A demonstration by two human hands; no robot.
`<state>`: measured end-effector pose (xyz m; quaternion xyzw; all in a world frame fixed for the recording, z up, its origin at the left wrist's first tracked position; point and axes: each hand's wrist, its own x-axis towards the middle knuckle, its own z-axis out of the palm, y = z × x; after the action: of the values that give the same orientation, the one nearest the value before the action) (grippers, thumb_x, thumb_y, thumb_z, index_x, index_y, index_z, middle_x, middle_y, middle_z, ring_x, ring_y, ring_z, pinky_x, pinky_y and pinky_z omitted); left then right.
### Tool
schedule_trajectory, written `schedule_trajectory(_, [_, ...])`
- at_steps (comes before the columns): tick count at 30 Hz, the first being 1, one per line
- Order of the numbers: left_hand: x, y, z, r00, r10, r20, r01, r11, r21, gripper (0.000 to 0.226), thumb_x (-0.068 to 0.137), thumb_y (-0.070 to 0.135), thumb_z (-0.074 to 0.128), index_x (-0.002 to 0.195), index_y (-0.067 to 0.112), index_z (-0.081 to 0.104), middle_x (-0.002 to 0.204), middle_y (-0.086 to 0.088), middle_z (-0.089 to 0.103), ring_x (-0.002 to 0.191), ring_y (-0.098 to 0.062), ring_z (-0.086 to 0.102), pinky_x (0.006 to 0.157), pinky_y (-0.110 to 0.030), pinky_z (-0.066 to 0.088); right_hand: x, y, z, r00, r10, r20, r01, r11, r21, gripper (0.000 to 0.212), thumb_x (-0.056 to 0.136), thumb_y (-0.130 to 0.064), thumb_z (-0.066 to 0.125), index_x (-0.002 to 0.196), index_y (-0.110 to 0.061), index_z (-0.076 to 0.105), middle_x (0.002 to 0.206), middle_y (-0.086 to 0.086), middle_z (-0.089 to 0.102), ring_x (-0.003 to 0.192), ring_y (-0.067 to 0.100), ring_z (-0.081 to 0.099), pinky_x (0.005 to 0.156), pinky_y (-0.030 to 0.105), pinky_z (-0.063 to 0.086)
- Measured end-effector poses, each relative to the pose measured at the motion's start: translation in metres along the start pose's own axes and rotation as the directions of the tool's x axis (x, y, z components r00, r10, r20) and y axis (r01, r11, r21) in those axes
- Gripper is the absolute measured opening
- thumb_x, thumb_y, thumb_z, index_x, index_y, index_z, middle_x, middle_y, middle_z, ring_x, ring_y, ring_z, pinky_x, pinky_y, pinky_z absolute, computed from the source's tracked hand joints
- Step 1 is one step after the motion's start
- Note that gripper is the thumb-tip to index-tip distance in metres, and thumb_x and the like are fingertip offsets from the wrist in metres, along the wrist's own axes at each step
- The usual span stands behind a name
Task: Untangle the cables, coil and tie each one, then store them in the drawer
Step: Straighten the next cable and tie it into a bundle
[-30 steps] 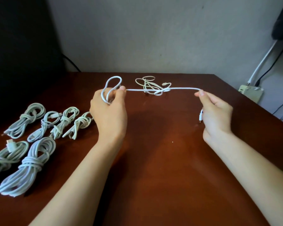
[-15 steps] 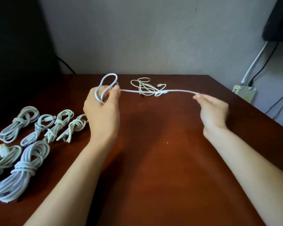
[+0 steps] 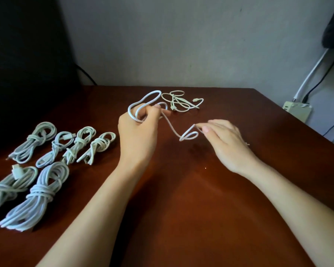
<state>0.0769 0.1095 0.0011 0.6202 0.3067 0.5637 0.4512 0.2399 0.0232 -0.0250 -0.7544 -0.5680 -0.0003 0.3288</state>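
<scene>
Brown bench (image 3: 181, 218) holds tied bundles (image 3: 44, 170) on the left, and above its middle the thin white cable (image 3: 170, 126), pulled straight a moment ago, now sags into a new little loop, because the right hand (image 3: 226, 143) pinching it has come closer to the left hand (image 3: 137, 135) gripping its coils, so I think the coiling goes on.

Dim room, soft glare on the tabletop (image 3: 210, 189), dark upper-left corner, wide-angle bending at edges

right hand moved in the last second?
Yes. Against the loose tangled cable, the right hand has come left, toward the left hand, slackening the held cable.
</scene>
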Motion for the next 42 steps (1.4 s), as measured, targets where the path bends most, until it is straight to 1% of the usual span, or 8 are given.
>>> schedule_trajectory(4, [-0.001,-0.003,0.002,0.998,-0.029,0.059,0.031,0.999,-0.027,0.045,0.092,0.010,0.054,0.051,0.025,0.066,0.065,0.010,0.070,0.067,0.007,0.059,0.063,-0.008,0.040,-0.001,-0.004,0.002,0.988,0.074,0.138,-0.115,0.940,0.322,0.038,0.102,-0.037,0.035,0.094,-0.019,0.067,0.102,-0.001,0.067,0.104,0.012,0.057,0.093,0.030,0.040])
schedule_trajectory(8, [-0.002,-0.008,0.004,0.996,-0.036,0.079,0.034,0.999,0.016,0.042,0.094,0.023,0.057,0.054,0.013,0.063,0.060,-0.003,0.066,0.059,0.003,0.056,0.058,-0.008,0.039,-0.003,-0.009,0.000,0.991,-0.038,0.125,-0.013,0.923,0.384,0.024,0.098,-0.036,0.045,0.091,-0.026,0.065,0.098,-0.011,0.067,0.100,-0.002,0.057,0.088,0.017,0.039])
schedule_trajectory(11, [-0.005,-0.009,0.005,0.992,-0.067,0.110,0.058,0.995,0.080,0.039,0.094,0.028,0.057,0.059,0.012,0.066,0.069,-0.023,0.062,0.050,-0.003,0.047,0.051,-0.013,0.037,-0.007,-0.013,0.004,0.976,-0.175,0.131,0.129,0.944,0.304,0.024,0.088,-0.040,0.050,0.109,-0.038,0.061,0.115,-0.021,0.061,0.115,-0.006,0.050,0.098,0.011,0.034])
schedule_trajectory(16, [-0.004,-0.015,0.005,0.986,-0.080,0.145,0.058,0.987,0.151,0.041,0.095,0.029,0.056,0.056,0.020,0.065,0.066,-0.008,0.068,0.066,-0.024,0.063,0.072,-0.038,0.051,-0.010,-0.017,0.014,0.919,-0.371,0.135,0.344,0.921,0.184,0.031,0.089,-0.042,0.053,0.114,-0.027,0.064,0.121,-0.014,0.060,0.129,0.001,0.042,0.113,0.031,0.026])
schedule_trajectory(21, [-0.002,-0.020,0.004,0.990,-0.038,0.132,0.007,0.974,0.225,0.040,0.090,0.040,0.047,0.059,0.020,0.063,0.071,-0.010,0.068,0.076,-0.020,0.063,0.079,-0.037,0.047,-0.014,-0.023,0.014,0.865,-0.497,0.065,0.488,0.865,0.120,0.016,0.088,-0.032,0.061,0.079,-0.019,0.065,0.079,-0.005,0.060,0.081,0.011,0.052,0.085,0.018,0.036])
schedule_trajectory(24, [0.002,-0.022,0.001,0.997,-0.020,0.078,0.004,0.978,0.209,0.042,0.097,0.032,0.045,0.058,0.027,0.060,0.074,0.003,0.069,0.078,-0.009,0.063,0.084,-0.034,0.047,-0.012,-0.018,0.008,0.854,-0.520,0.007,0.520,0.854,0.018,0.023,0.085,-0.035,0.059,0.075,-0.017,0.068,0.068,-0.005,0.053,0.078,0.008,0.044,0.074,0.021,0.033])
schedule_trajectory(28, [0.007,-0.023,-0.004,0.998,0.008,-0.062,0.004,0.983,0.181,0.043,0.100,0.029,0.043,0.061,0.025,0.060,0.078,-0.017,0.068,0.056,-0.020,0.052,0.063,-0.040,0.045,-0.007,-0.009,0.001,0.795,-0.593,-0.126,0.558,0.797,-0.233,0.019,0.079,-0.032,0.069,0.070,-0.015,0.072,0.066,-0.008,0.054,0.086,0.013,0.047,0.081,0.024,0.028])
schedule_trajectory(42, [0.001,-0.019,0.003,0.998,-0.053,0.030,0.053,0.999,0.008,0.043,0.103,0.024,0.040,0.063,0.020,0.056,0.077,0.012,0.068,0.093,-0.002,0.064,0.098,-0.031,0.044,0.015,0.043,-0.014,0.949,-0.013,-0.315,-0.088,0.948,-0.305,0.019,0.078,-0.032,0.076,0.071,-0.015,0.073,0.069,0.005,0.065,0.084,0.030,0.056,0.077,0.036,0.032])
